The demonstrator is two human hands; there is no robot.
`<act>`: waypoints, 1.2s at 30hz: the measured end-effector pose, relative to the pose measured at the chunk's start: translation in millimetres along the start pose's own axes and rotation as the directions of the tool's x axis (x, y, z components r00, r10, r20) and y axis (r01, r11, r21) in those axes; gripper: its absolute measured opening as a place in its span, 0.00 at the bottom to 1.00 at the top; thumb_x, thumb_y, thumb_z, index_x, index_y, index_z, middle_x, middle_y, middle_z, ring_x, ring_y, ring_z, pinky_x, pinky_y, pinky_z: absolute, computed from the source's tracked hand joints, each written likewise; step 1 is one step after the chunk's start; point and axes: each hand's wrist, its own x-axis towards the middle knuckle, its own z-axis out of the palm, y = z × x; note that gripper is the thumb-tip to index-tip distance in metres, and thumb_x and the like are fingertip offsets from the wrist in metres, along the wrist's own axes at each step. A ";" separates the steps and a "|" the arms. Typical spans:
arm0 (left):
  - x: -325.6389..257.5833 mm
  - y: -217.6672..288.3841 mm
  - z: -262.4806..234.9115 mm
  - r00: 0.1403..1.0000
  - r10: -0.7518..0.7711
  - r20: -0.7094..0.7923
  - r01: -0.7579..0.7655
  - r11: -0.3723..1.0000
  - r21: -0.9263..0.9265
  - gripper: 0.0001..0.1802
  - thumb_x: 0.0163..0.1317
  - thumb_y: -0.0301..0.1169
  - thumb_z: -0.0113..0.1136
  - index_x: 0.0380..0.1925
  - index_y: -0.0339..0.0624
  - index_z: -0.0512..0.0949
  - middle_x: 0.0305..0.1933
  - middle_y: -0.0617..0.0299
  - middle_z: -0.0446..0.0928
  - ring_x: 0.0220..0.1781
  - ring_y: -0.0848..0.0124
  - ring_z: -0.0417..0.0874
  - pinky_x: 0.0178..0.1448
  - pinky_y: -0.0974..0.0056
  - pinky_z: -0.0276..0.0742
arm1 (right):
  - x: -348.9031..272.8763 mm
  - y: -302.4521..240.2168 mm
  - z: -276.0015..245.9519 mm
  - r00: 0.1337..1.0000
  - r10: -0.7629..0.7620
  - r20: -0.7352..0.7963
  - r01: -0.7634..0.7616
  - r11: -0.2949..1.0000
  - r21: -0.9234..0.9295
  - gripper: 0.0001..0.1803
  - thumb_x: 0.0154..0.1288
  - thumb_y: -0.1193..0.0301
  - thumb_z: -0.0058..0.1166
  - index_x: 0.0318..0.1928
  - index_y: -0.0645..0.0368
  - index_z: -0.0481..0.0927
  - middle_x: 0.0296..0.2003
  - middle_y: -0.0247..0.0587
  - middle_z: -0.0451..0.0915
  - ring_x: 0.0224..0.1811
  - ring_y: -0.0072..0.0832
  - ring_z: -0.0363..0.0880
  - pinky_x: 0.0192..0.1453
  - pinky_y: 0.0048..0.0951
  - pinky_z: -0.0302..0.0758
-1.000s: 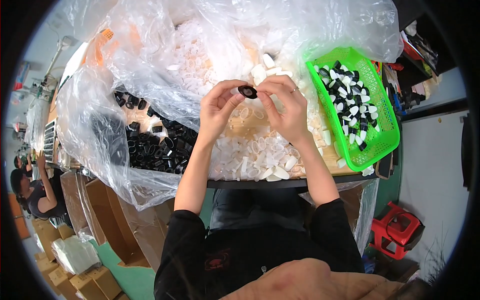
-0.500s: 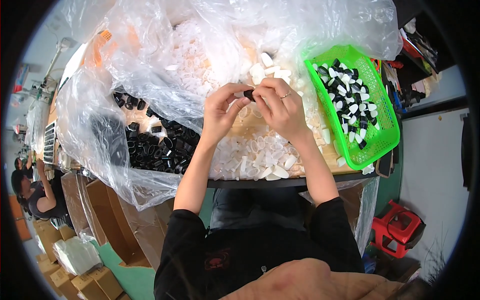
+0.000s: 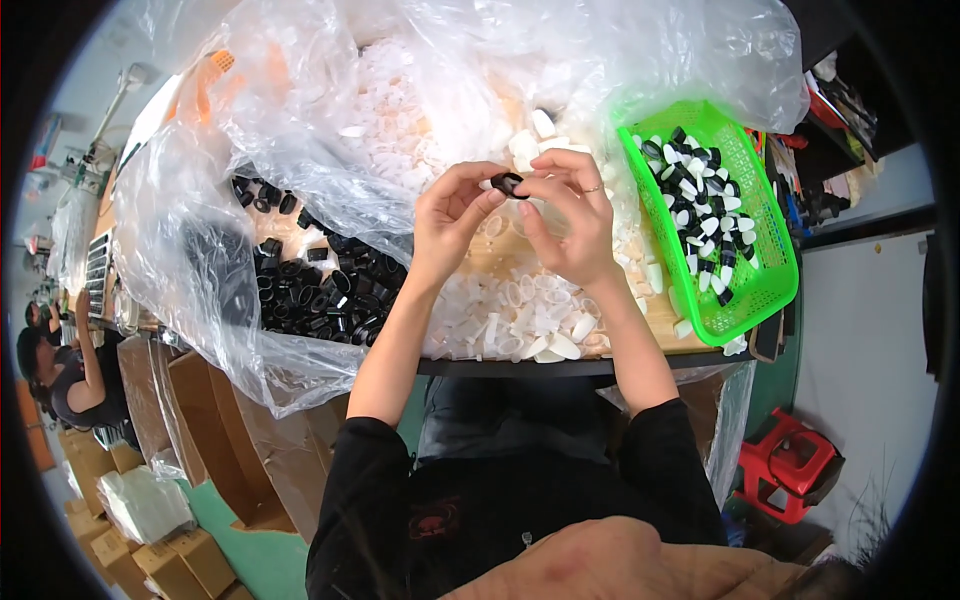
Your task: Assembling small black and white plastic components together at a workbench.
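Both hands meet above the table, pinching one small black ring cap [image 3: 508, 184] between their fingertips. My left hand [image 3: 452, 222] grips it from the left and my right hand [image 3: 568, 220] from the right, possibly with a white piece against it. Under the hands lies a heap of small white plastic caps [image 3: 520, 318]. To the left sits a pile of black ring caps [image 3: 310, 284] on a clear plastic bag. A green basket [image 3: 764, 290] on the right holds assembled black-and-white pieces.
Large clear plastic bags [image 3: 330, 120] full of white parts cover the back of the table. Cardboard boxes [image 3: 200, 420] stand on the floor at left, a red stool [image 3: 792, 468] at lower right. Another person [image 3: 70, 380] works at far left.
Both hands have stayed together on the black cap, shifting slightly lower and nearer, with the fingers working around it.
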 end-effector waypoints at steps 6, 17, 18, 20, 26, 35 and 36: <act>2.0 2.6 3.4 0.992 0.127 -0.017 -0.124 0.986 0.111 0.11 0.63 0.17 0.59 0.45 0.32 0.78 0.45 0.59 0.80 0.44 0.77 0.79 0.49 0.72 0.76 | 2.5 -2.5 4.0 0.988 0.144 0.059 -0.149 0.984 0.099 0.10 0.56 0.73 0.62 0.39 0.63 0.81 0.47 0.45 0.75 0.41 0.32 0.79 0.44 0.29 0.77; 8.0 6.0 -1.7 0.979 -0.196 -0.050 0.192 0.979 -0.073 0.08 0.69 0.27 0.56 0.38 0.31 0.79 0.38 0.59 0.81 0.39 0.74 0.80 0.49 0.69 0.77 | -1.1 12.1 1.9 0.775 0.577 0.258 -0.607 0.567 0.557 0.10 0.61 0.76 0.63 0.42 0.66 0.81 0.43 0.39 0.82 0.42 0.21 0.81 0.47 0.24 0.77; 7.2 3.0 -3.8 0.975 -0.222 -0.011 0.220 0.972 -0.079 0.08 0.69 0.28 0.56 0.38 0.31 0.78 0.39 0.58 0.80 0.39 0.73 0.80 0.50 0.67 0.77 | -0.1 10.5 1.2 0.739 0.611 0.284 -0.643 0.514 0.568 0.10 0.61 0.76 0.63 0.42 0.67 0.81 0.42 0.38 0.82 0.42 0.21 0.81 0.49 0.23 0.76; 5.4 1.4 -3.4 0.980 -0.200 -0.001 0.200 0.980 -0.014 0.08 0.69 0.27 0.56 0.35 0.32 0.78 0.39 0.58 0.80 0.39 0.73 0.80 0.51 0.67 0.77 | -0.6 10.7 1.4 0.699 0.643 0.312 -0.678 0.458 0.575 0.11 0.61 0.75 0.64 0.42 0.68 0.81 0.41 0.38 0.83 0.42 0.20 0.80 0.50 0.22 0.75; 5.9 2.2 1.1 0.992 -0.123 0.014 0.123 0.992 0.011 0.07 0.67 0.28 0.58 0.32 0.34 0.78 0.39 0.59 0.81 0.41 0.74 0.81 0.51 0.67 0.76 | -3.5 14.0 5.8 0.689 0.677 0.260 -0.668 0.454 0.590 0.08 0.63 0.75 0.62 0.41 0.65 0.82 0.38 0.34 0.83 0.41 0.18 0.80 0.50 0.19 0.73; 6.9 -1.0 -7.6 0.986 -0.167 0.011 0.167 0.986 0.020 0.11 0.69 0.31 0.57 0.37 0.33 0.78 0.37 0.60 0.81 0.39 0.74 0.82 0.48 0.70 0.77 | 1.8 20.5 -5.6 0.777 0.520 0.356 -0.630 0.627 0.458 0.09 0.62 0.76 0.62 0.41 0.68 0.82 0.39 0.36 0.79 0.41 0.21 0.80 0.48 0.22 0.74; 7.0 0.1 -7.0 0.989 -0.146 0.022 0.146 0.989 -0.023 0.12 0.70 0.32 0.56 0.39 0.32 0.78 0.37 0.59 0.81 0.38 0.73 0.82 0.48 0.69 0.77 | 2.3 19.9 -5.4 0.775 0.515 0.367 -0.632 0.612 0.476 0.09 0.62 0.76 0.62 0.41 0.68 0.82 0.39 0.36 0.79 0.41 0.21 0.80 0.48 0.22 0.74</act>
